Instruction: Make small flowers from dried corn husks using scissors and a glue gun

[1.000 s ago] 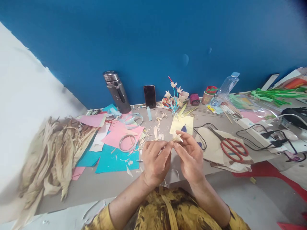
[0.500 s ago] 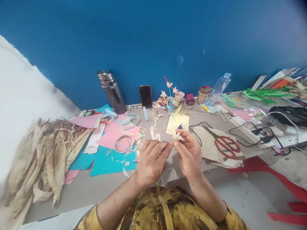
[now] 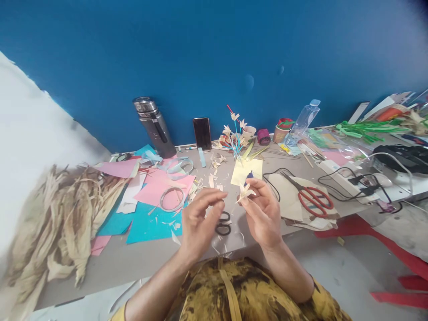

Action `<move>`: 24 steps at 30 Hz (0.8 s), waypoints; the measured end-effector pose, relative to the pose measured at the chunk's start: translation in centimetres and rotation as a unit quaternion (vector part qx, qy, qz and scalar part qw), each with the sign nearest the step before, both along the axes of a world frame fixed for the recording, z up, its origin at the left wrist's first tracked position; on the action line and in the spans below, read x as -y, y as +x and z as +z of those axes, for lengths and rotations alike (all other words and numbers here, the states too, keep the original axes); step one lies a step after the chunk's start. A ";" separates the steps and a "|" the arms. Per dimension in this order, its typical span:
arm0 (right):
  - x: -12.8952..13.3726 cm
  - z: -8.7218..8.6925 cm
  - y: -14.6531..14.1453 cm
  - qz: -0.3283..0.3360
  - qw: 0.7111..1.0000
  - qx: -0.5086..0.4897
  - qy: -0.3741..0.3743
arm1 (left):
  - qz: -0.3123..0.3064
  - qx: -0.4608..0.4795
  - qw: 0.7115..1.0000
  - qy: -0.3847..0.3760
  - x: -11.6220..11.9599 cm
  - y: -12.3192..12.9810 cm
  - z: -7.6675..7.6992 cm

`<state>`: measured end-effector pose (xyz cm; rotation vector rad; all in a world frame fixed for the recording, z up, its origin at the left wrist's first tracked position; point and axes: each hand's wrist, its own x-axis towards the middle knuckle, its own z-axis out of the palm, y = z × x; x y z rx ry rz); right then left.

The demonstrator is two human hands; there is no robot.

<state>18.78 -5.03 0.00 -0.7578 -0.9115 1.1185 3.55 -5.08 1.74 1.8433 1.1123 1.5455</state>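
Between the thumb and fingers of my right hand [image 3: 264, 214] is a small cream flower [image 3: 245, 191] with pointed petals, apparently of dried husk. My left hand [image 3: 200, 223] is just left of it, apart from the flower, with thumb and fingers separated and nothing seen in them. Small scissors with black handles [image 3: 223, 224] lie on the table beside the left hand, their blades hidden. Beyond the right hand, a pale yellow paper [image 3: 239, 171] lies with a dark blue thing [image 3: 249, 175] on it. Similar flowers on blue stems [image 3: 238, 133] stand farther back.
Dried husks [image 3: 63, 223] cover the table's left end. Pink paper [image 3: 160, 189], blue paper [image 3: 147, 229] and a tape roll [image 3: 171, 199] lie nearby. A flask [image 3: 155, 129] and a phone [image 3: 202, 133] stand by the wall. Red-handled scissors [image 3: 314, 201] and a power strip [image 3: 347, 180] are right.
My left hand has moved left, off the flower, and its fingers have parted. The black scissor handles now show between the hands. The right hand still holds the flower.
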 end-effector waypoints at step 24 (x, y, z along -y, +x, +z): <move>0.5 1.1 0.6 0.041 0.997 0.060 -0.007 | -0.008 0.260 0.918 -0.300 -0.2 2.6 0.5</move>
